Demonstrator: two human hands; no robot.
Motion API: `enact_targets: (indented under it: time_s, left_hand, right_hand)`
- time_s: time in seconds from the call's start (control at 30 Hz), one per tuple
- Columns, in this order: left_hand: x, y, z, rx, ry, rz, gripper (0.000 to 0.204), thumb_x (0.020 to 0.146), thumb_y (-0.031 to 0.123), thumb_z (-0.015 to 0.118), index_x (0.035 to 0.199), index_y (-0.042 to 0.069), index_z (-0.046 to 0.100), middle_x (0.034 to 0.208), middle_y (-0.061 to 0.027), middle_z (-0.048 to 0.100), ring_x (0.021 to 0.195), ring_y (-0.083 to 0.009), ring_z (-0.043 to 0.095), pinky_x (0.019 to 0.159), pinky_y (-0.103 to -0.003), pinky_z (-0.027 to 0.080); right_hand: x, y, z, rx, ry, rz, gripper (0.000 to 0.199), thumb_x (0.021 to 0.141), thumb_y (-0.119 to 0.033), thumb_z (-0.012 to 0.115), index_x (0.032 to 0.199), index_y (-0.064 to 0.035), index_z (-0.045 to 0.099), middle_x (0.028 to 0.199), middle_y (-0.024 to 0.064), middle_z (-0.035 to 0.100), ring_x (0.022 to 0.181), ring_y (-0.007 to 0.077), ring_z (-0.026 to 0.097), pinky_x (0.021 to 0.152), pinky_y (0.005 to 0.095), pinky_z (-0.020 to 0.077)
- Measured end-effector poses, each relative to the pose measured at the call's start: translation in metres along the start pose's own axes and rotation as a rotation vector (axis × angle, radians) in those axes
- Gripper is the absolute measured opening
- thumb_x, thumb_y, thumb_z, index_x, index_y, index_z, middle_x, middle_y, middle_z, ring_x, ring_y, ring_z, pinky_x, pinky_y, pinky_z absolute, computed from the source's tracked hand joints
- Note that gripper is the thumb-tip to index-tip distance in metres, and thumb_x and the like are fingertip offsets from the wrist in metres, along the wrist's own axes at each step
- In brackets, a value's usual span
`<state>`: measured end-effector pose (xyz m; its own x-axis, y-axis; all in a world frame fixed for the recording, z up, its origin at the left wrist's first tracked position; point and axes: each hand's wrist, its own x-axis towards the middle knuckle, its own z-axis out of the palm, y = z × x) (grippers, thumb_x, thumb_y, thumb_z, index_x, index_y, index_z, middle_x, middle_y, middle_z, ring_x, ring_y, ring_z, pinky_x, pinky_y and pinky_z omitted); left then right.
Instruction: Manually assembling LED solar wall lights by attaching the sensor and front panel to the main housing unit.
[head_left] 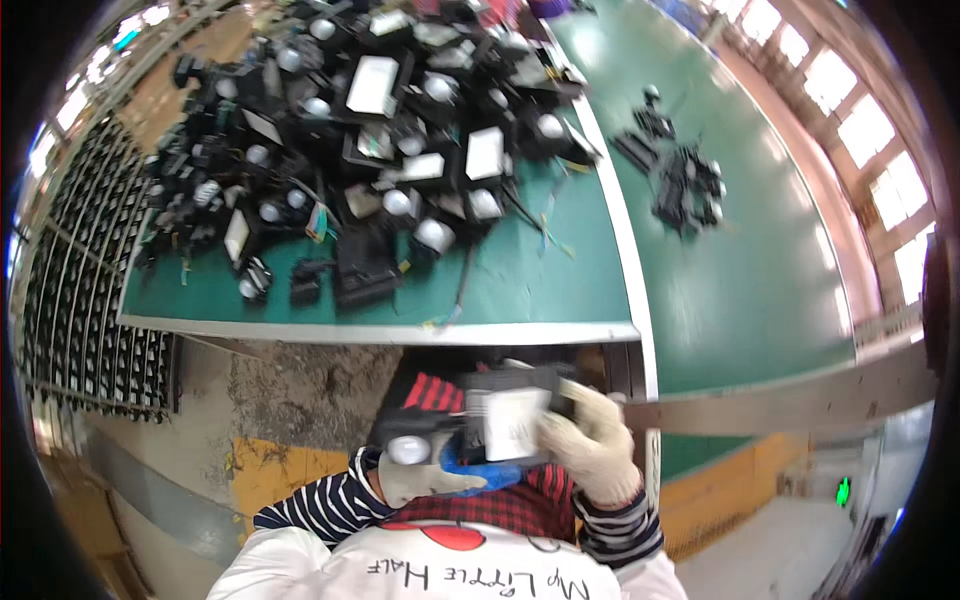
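Close to my body, below the table edge, both gloved hands hold a black floodlight unit [500, 405] with a white front panel and a round white sensor at its left. My left hand [425, 478] in a pale glove supports it from below, near a blue piece. My right hand [590, 440] in a pale glove grips its right side. Both sleeves are dark with white stripes.
A green table [560, 280] with a white edge carries a big heap of black floodlight units and white sensors [380, 130]. A smaller cluster of black parts [685, 180] lies on the green surface to the right. Racks of black parts [80, 300] fill the left floor.
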<state>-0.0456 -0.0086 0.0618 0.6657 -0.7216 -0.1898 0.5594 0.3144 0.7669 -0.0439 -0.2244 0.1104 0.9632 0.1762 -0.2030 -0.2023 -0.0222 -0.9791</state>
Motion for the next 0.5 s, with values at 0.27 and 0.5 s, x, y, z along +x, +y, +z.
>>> enact_targets:
  time_s: [0.27, 0.5]
  left_hand:
    - [-0.006, -0.051, -0.025, -0.236, 0.391, -0.04, 0.051, 0.093, 0.021, 0.065, 0.136, 0.001, 0.046, 0.118, -0.0161, 0.063, 0.099, -0.0219, 0.064, 0.084, -0.03, 0.052]
    - [-0.009, -0.053, -0.014, -0.049, 0.466, 0.019, 0.045, 0.093, 0.014, 0.065, 0.134, 0.001, 0.052, 0.13, -0.0094, 0.058, 0.118, -0.0174, 0.056, 0.102, -0.029, 0.045]
  right_hand:
    - [0.014, 0.027, 0.024, -0.105, 0.461, -0.176, 0.037, 0.097, -0.009, 0.058, 0.13, 0.008, 0.054, 0.106, 0.0144, 0.067, 0.087, 0.0142, 0.063, 0.081, 0.0272, 0.0516]
    - [0.0, 0.04, 0.043, -0.413, 0.369, -0.336, 0.04, 0.091, -0.002, 0.062, 0.13, 0.0056, 0.055, 0.091, 0.0168, 0.065, 0.079, 0.024, 0.063, 0.073, 0.0314, 0.051]
